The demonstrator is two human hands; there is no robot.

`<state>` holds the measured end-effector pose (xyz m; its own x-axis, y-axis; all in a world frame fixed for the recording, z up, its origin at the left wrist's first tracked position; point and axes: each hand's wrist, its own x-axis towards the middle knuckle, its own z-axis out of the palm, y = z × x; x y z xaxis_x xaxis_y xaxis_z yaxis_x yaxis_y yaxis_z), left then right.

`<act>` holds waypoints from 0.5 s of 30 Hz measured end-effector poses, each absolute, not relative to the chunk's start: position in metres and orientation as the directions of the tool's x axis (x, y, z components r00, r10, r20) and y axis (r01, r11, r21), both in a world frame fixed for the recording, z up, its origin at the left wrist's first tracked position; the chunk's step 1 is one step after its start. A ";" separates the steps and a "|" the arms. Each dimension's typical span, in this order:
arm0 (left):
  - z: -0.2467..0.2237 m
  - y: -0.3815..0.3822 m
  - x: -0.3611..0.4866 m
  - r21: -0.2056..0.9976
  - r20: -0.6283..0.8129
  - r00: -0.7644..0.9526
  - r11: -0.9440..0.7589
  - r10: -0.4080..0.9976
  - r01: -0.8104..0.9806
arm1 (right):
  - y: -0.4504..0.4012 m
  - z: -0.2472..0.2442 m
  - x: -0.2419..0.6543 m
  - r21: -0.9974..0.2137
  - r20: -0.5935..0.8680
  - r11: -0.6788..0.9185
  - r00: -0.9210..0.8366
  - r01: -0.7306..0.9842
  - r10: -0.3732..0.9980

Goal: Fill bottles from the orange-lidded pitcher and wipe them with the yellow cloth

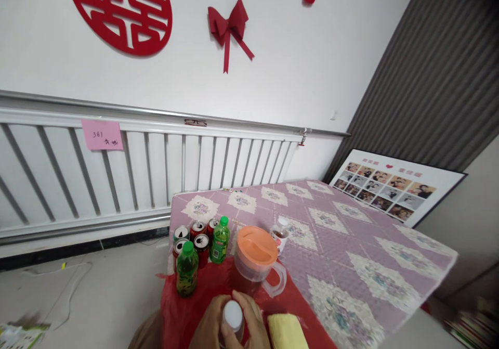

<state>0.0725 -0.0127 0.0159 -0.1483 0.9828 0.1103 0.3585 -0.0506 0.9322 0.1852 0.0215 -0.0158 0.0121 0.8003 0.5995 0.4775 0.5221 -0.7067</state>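
Observation:
At the bottom centre, my left hand [210,324] and my right hand [251,320] are wrapped round a white-capped bottle [233,315], one on each side. Most of the bottle's body is hidden by my fingers. Just beyond stands a clear plastic pitcher [249,272] with an orange lid [257,245], its handle turned to the right. A folded yellow cloth [287,331] lies right of my right hand. Farther left are two green drink bottles, one nearer [187,272] and one behind [220,242], beside several drink cans [201,244]. Another white-capped bottle [280,232] stands behind the pitcher.
A red plastic sheet [175,318] covers the near part of the table, over a purple flowered tablecloth [296,203]. Behind is a white radiator [156,156] with a pink note [102,134]. A photo board [401,182] leans at the right. A cable [72,297] lies on the floor.

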 end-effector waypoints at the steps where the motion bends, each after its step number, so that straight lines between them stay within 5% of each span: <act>1: 0.016 -0.013 0.073 0.932 0.113 -0.155 -0.051 0.981 0.360 | 0.021 -0.017 0.183 -0.728 0.585 0.501 0.042 0.467 0.810; 6: 0.018 -0.015 0.072 0.930 0.116 -0.174 -0.045 0.978 0.366 | 0.019 -0.015 0.176 -0.801 0.512 0.409 0.146 0.437 0.847; 15: 0.022 -0.014 0.072 0.930 0.104 -0.172 -0.034 0.980 0.365 | 0.020 0.003 0.174 -0.758 0.587 0.494 0.116 0.426 0.801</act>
<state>0.0723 -0.0141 0.0215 -0.1716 0.9797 0.1036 0.3652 -0.0344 0.9303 0.1743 0.0196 0.0028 0.1157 0.8013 0.5870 0.4264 0.4937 -0.7579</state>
